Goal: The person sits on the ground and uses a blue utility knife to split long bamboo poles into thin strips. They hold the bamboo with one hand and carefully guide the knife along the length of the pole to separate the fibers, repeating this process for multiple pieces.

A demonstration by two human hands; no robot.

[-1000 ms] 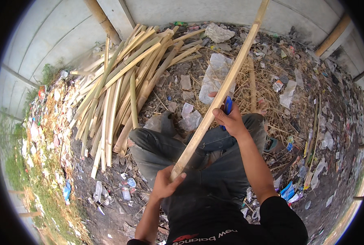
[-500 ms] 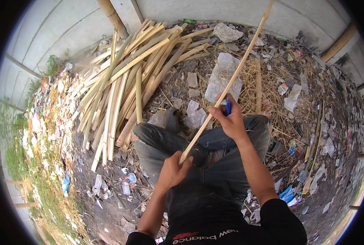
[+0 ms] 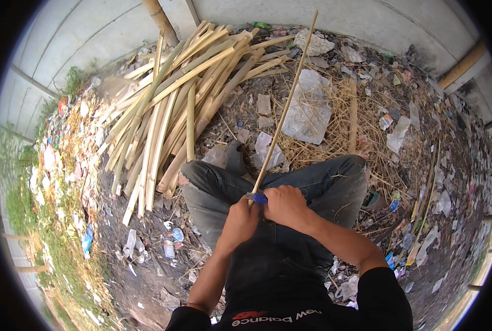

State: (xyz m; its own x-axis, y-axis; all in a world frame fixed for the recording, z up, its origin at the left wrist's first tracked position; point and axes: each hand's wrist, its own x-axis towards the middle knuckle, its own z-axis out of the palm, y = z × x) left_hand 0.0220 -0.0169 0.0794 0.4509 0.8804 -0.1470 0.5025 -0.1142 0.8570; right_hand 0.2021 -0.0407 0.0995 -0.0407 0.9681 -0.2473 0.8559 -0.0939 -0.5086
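Low over the crossed legs point(image 3: 337, 185), the left hand point(image 3: 240, 222) grips the near end of a slim wooden strip point(image 3: 288, 110), which slants away between twelve and one o'clock. Just beside it, at three o'clock, the right hand point(image 3: 286, 206) is clenched round a mostly hidden blue tool point(image 3: 260, 198) set against the strip. Split poles point(image 3: 166, 113) lie heaped toward eleven o'clock.
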